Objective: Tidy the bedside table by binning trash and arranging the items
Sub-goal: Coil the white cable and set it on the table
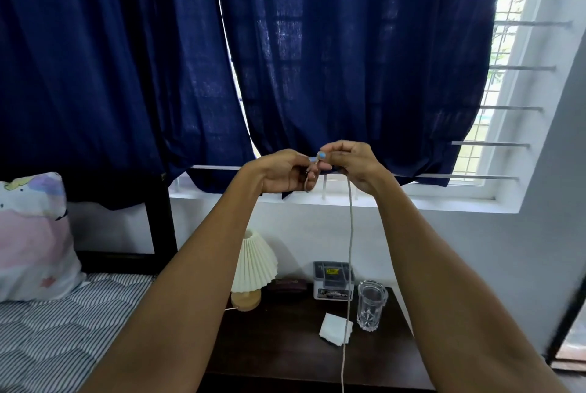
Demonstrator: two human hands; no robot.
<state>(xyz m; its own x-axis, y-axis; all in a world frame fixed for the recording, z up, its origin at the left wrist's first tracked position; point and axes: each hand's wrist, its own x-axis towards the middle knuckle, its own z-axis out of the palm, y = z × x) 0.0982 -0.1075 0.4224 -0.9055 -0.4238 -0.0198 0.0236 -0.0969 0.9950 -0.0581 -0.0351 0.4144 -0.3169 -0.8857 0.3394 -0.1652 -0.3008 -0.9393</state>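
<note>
Both my hands are raised in front of the blue curtain, well above the dark bedside table (285, 348). My left hand (285, 172) and my right hand (352, 164) pinch the top end of a thin grey cable (348, 266), fingertips nearly touching. The cable hangs straight down from my right hand, past the table's front edge. On the table stand a pleated white lamp (252, 266), a clear empty glass (371, 305), a small grey and white box (333, 280) and a dark flat item (290, 285) at the back. A white tissue (334, 327) lies near the glass.
A bed with a striped sheet (63, 329) and a patterned pillow (35, 234) lies to the left, its dark frame (161, 218) beside the lamp. Blue curtains (222, 59) cover a barred window (507, 75). A white wall rises behind the table.
</note>
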